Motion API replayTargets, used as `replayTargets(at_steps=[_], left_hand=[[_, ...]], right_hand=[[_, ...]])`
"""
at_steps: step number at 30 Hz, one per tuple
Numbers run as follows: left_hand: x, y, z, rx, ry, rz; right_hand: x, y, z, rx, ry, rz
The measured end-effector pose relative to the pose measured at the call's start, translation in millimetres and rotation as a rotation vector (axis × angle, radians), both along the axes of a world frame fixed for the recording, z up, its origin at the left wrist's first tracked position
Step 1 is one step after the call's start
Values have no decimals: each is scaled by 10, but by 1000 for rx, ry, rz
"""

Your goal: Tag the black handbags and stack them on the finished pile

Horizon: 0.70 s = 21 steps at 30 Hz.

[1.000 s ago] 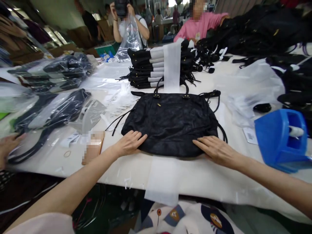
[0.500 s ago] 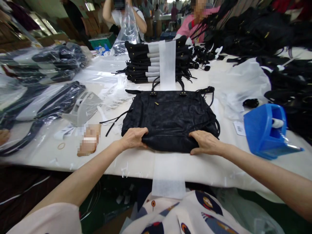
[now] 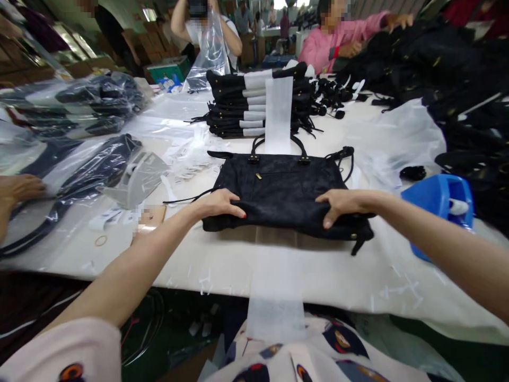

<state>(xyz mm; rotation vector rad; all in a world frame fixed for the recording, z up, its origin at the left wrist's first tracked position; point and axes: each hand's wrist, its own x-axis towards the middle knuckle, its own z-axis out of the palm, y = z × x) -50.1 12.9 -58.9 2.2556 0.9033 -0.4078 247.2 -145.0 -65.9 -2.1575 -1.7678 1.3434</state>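
A black bag (image 3: 278, 183) lies across a white strip (image 3: 278, 276) on the table, its two handles pointing away from me. My left hand (image 3: 225, 204) grips the near left part of the bag, thumb on top and fingers partly hidden. On the near right part, my right hand (image 3: 338, 204) holds the bag the same way. The bag's near edge is folded up and slightly raised between the hands. The strip's far end stands against a stack of black bags (image 3: 226, 106) with white wraps.
Left are plastic-wrapped bags (image 3: 79, 101), a grey tape dispenser (image 3: 137, 178) and another person's hand (image 3: 24, 188). A blue tape dispenser (image 3: 433, 199) sits right, below a heap of black bags (image 3: 417, 63). Co-workers stand across the table (image 3: 191, 270).
Both hands have moved up and away, folding the bag's near part over. The pink-sleeved person's arm now reaches right, and the other hand at left has come further into view.
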Motion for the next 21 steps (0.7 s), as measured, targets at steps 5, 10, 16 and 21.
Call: replayTargets(at_steps=[5, 10, 16, 21], left_hand=[[133, 52, -217, 82, 124, -108], [190, -137, -136, 291, 99, -268], [319, -484, -408, 274, 125, -370], [208, -559, -359, 318, 22, -430]], right_hand=[[-4, 66, -380, -143, 86, -5], [-102, 42, -284, 119, -183, 257], [-427, -210, -389, 331, -242, 354], [-318, -239, -506, 234, 25, 174]])
